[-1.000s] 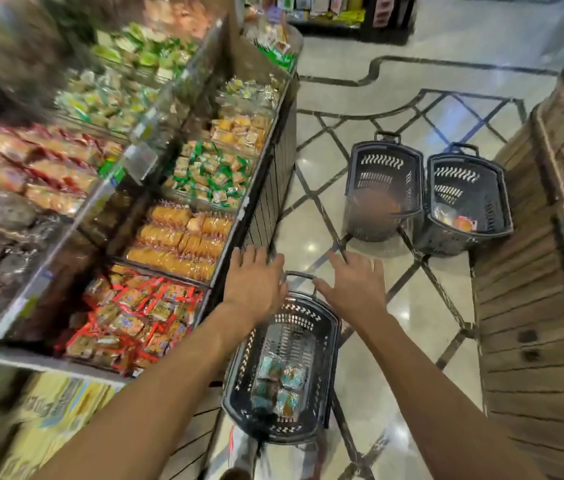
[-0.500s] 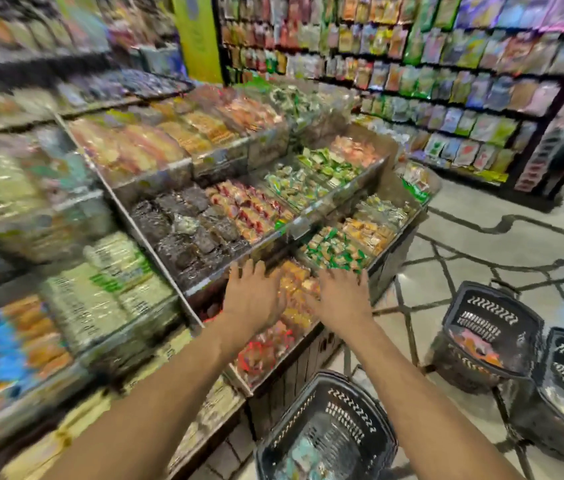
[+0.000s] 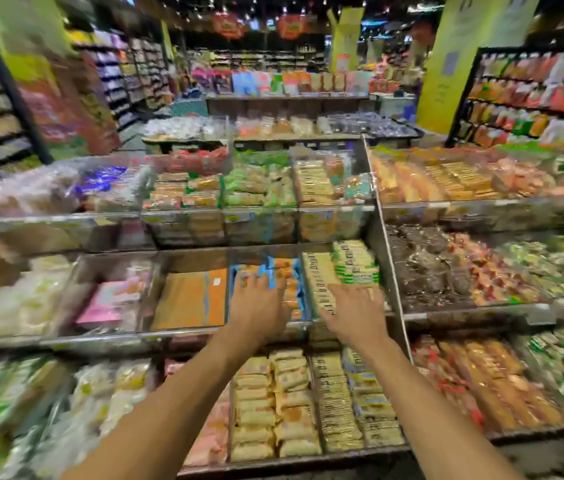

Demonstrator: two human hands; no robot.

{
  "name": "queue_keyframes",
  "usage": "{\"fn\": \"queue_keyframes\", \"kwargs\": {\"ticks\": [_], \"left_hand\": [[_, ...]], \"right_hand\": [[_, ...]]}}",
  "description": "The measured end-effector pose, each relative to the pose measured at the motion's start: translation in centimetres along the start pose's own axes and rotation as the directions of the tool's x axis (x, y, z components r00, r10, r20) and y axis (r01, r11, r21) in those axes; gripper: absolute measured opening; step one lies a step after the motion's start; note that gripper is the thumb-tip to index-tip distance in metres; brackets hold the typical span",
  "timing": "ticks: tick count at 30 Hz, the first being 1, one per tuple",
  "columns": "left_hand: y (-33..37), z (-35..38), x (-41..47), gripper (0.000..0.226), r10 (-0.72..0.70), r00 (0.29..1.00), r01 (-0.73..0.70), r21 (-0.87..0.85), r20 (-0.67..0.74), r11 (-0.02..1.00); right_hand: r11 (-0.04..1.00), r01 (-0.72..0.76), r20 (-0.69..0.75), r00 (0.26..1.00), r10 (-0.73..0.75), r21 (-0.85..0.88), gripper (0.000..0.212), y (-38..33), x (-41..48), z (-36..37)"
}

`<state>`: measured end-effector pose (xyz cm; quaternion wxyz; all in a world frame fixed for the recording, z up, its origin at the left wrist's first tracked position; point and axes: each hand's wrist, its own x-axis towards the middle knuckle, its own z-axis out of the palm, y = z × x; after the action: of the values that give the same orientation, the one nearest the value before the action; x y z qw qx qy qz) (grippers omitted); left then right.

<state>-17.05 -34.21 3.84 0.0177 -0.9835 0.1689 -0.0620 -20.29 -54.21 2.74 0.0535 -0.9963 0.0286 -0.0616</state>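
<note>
Now, at centre frame, the blue-and-orange snack packets (image 3: 285, 271) lie in a bin on the stand's middle tier. Your left hand (image 3: 258, 306) reaches over them, fingers straight and spread, gripping nothing. Blur hides whether the fingertips touch the wrappers. Your right hand (image 3: 353, 313), likewise splayed and empty, hovers just beside it over the cream black-striped packets (image 3: 318, 271), with green-and-white packets (image 3: 355, 261) stacked behind. An orange box (image 3: 190, 299) fills the bin to the left, and dark sweets (image 3: 422, 261) fill the one to the right.

The step in hand looks like the reach before a pick. Next, you need to settle on one packet, curl your fingers round it and lift it clear of the bin's front wall.

Half a second ago your hands hung over another face of the stand, with black baskets on the floor at lower right. Those baskets are now out of frame, and the view has swung up to take in the aisles beyond.
</note>
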Motion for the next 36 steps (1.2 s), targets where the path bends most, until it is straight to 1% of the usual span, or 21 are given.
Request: {"fn": "queue_keyframes", "kwargs": {"ticks": [3,5,9,12,16,18,22,27,32,36], "left_hand": [[-6.9,0.5,-3.1,0.065,-0.097,0.995,0.097,0.013,-0.005,0.995],[-11.5,0.8,-5.2,0.065,-0.153,0.988,0.153,0.014,-0.017,0.988],[-19.8,1.9,-10.1,0.066,-0.277,0.961,0.277,0.031,0.002,0.960],[-24.5,2.6,-13.4,0.058,-0.371,0.928,0.370,0.046,0.020,0.928],[-29.4,3.8,-16.4,0.061,-0.456,0.889,0.456,0.010,0.038,0.890],[-31.3,4.4,-17.2,0.060,-0.478,0.877,0.478,0.013,0.047,0.878],[-34.8,5.3,-17.2,0.060,-0.517,0.854,0.517,0.016,0.055,0.856],[-38.5,6.8,-14.9,0.062,-0.562,0.821,0.564,0.006,0.095,0.825],[-41.5,8.1,-12.2,0.062,-0.558,0.818,0.563,0.005,0.140,0.827],[-43.9,9.7,-9.7,0.061,-0.511,0.840,0.524,-0.031,0.182,0.851]], "right_hand": [[0.995,0.100,0.009,0.995,-0.100,0.025,0.055,-8.0,0.9,1.1],[0.988,0.150,0.019,0.988,-0.150,0.036,0.058,-13.3,1.4,1.9],[0.968,0.241,0.053,0.968,-0.244,0.067,0.058,-22.7,1.7,3.8],[0.943,0.331,0.069,0.940,-0.333,0.039,0.058,-28.6,1.3,5.2],[0.917,0.396,0.096,0.912,-0.399,0.045,0.051,-34.3,1.5,7.0],[0.903,0.425,0.105,0.897,-0.429,0.056,0.051,-36.4,2.1,8.0],[0.880,0.469,0.137,0.870,-0.474,0.066,0.062,-39.7,4.4,9.6],[0.868,0.481,0.148,0.856,-0.496,0.124,0.051,-41.7,8.1,12.2],[0.870,0.478,0.179,0.852,-0.492,0.118,0.048,-43.4,11.7,14.5],[0.892,0.440,0.204,0.868,-0.452,0.104,0.047,-44.9,13.7,15.9]]}}
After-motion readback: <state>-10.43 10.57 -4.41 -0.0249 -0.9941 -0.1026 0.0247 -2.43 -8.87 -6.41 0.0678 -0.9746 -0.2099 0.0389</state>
